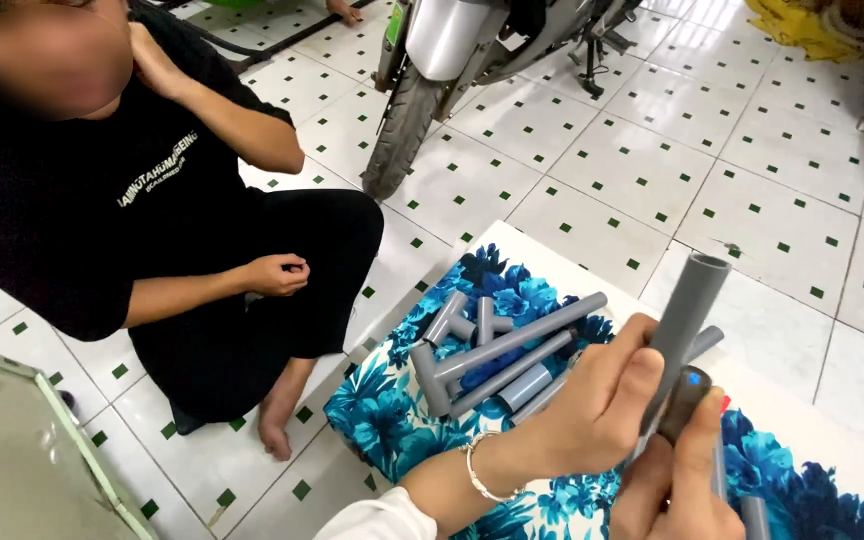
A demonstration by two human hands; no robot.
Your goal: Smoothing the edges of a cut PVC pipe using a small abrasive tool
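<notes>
My left hand (pixel 592 405) grips a grey plastic pipe (pixel 690 305) that stands nearly upright, its open end at the top. My right hand (pixel 687 480), at the bottom edge, holds a dark marker-like tool (pixel 685 400) with a blue dot against the pipe's side. Just left of my hands, several grey pipe pieces and elbow fittings (pixel 497 350) lie in a loose pile on a low surface covered with a blue flowered cloth (pixel 402 420). A silver bracelet (pixel 477 470) sits on my left wrist.
Another person in black clothes (pixel 152 200) sits on the white tiled floor (pixel 802 170) at the left, one hand raised, the other loosely closed. A motorbike's front wheel (pixel 402 120) stands behind. A green-edged panel (pixel 32 450) fills the lower left corner.
</notes>
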